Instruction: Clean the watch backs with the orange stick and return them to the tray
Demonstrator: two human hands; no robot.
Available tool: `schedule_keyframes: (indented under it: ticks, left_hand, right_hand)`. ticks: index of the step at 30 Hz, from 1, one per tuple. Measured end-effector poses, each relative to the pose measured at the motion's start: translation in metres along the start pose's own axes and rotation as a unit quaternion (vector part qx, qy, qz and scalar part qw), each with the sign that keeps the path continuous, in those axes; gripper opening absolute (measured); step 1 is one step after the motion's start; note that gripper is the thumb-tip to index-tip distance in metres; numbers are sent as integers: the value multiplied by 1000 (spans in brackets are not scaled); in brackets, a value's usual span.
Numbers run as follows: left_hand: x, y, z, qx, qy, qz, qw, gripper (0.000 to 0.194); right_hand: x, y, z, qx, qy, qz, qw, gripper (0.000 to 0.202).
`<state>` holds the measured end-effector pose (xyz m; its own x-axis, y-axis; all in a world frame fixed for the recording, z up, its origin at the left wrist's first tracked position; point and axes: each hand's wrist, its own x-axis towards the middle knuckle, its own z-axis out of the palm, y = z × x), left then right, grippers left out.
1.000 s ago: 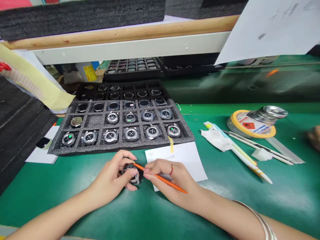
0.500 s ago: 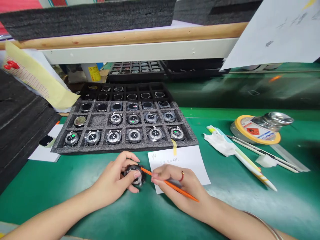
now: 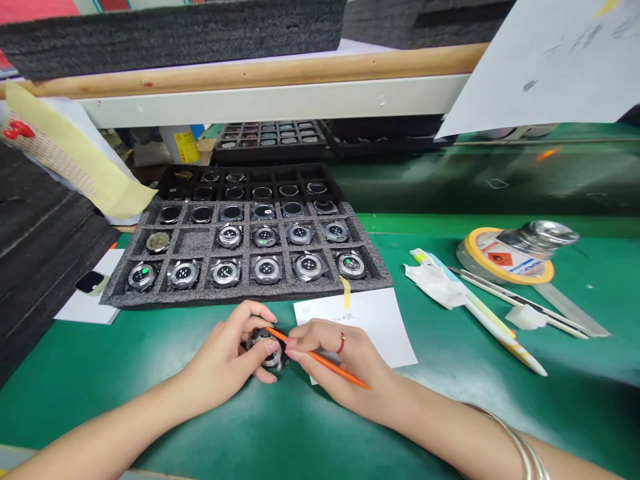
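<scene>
Orange and slim, the stick (image 3: 330, 363) sat pinched in the right hand (image 3: 345, 357), its tip at the watch's (image 3: 273, 358) upper edge — likely for fine control. The left hand (image 3: 227, 353) gripped the watch above the green table (image 3: 240, 433), before the foam tray (image 3: 245, 291) — seemingly to steady it.

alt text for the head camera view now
Left hand holds a round watch while the right hand touches an orange stick to it, on a green table before a foam tray of watches, paper alongside.
</scene>
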<state>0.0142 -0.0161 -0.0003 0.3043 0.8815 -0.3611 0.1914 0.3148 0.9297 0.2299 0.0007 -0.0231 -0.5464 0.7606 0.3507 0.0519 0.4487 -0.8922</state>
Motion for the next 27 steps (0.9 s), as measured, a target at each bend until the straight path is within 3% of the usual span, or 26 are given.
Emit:
schedule_keyframes:
  ticks: [18,21,24,27]
  left_hand:
    - [1,0,1,0,-6,9,1000,24]
    - [1,1,1,-11,-6,9,1000,24]
    - [1,2,1,-18,-11,8,1000,25]
    - [1,0,-1,-14,-13,6,1000,25]
  right_hand:
    - [-2,1,1,17,22,4,1000,16]
    - [3,1,3,48,27,70,996,14]
    - [8,0,-2,103,84,141,981,19]
    - [12,-3,-15,119,175,153,965,27]
